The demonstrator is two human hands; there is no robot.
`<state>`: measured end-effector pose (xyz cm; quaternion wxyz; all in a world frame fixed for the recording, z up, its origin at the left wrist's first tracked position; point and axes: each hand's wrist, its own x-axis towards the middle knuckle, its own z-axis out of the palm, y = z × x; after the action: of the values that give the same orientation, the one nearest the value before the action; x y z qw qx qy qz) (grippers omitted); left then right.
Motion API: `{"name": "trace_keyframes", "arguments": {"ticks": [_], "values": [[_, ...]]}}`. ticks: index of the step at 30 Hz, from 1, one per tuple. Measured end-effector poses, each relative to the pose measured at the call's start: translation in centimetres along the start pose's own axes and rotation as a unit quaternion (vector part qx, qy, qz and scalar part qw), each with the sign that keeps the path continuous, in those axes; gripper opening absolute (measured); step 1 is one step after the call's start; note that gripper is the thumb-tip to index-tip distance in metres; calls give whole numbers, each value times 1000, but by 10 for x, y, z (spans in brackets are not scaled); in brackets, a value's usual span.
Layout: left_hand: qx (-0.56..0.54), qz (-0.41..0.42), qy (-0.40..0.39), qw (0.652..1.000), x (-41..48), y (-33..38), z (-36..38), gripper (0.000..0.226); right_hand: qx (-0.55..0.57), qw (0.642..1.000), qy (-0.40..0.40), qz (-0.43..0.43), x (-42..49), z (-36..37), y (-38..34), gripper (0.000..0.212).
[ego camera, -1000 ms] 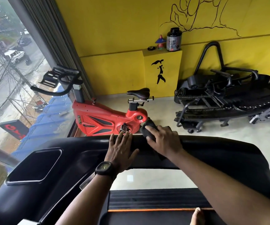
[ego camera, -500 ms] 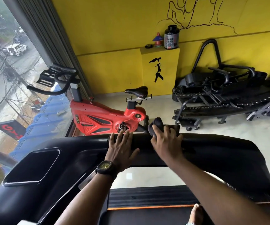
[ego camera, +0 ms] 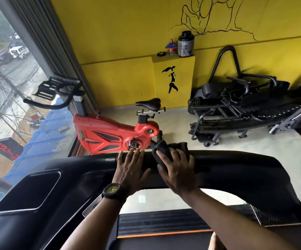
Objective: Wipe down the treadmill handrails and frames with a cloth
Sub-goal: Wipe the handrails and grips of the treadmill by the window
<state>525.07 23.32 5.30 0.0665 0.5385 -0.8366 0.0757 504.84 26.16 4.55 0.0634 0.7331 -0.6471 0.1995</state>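
The black treadmill front bar (ego camera: 236,165) runs across the middle of the head view, part of a wide black console frame (ego camera: 73,188). My right hand (ego camera: 177,170) lies flat with spread fingers on a dark cloth (ego camera: 162,148), pressing it onto the top of the bar. Just left of it, my left hand (ego camera: 130,169), with a black watch at the wrist, rests flat on the same bar, fingers straight. The treadmill belt (ego camera: 160,224) with an orange edge shows below my arms.
A red exercise bike (ego camera: 110,134) stands beyond the bar by the window (ego camera: 10,87). A folded black machine (ego camera: 245,112) lies on the floor at right. A yellow ledge (ego camera: 173,59) holds a tub and small items. A recessed tray (ego camera: 28,192) sits at the console's left.
My right hand has slid the cloth to the right along the bar and flattened on it. The left hand has stayed in place.
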Motion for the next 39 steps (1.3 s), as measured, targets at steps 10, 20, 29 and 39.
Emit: {"name": "trace_keyframes", "arguments": {"ticks": [10, 20, 29, 39], "values": [[-11, 3, -20, 1000, 0, 4, -2, 75, -33, 997, -38, 50, 6, -2, 0, 50], [-20, -23, -31, 999, 6, 20, -3, 76, -21, 994, -24, 105, 13, -6, 21, 46], [-10, -24, -26, 999, 9, 26, 0, 76, -8, 989, -111, 98, 42, -15, 50, 49], [-22, -18, -32, 999, 14, 37, 0, 75, 9, 989, -138, 59, 53, -17, 64, 53]]}}
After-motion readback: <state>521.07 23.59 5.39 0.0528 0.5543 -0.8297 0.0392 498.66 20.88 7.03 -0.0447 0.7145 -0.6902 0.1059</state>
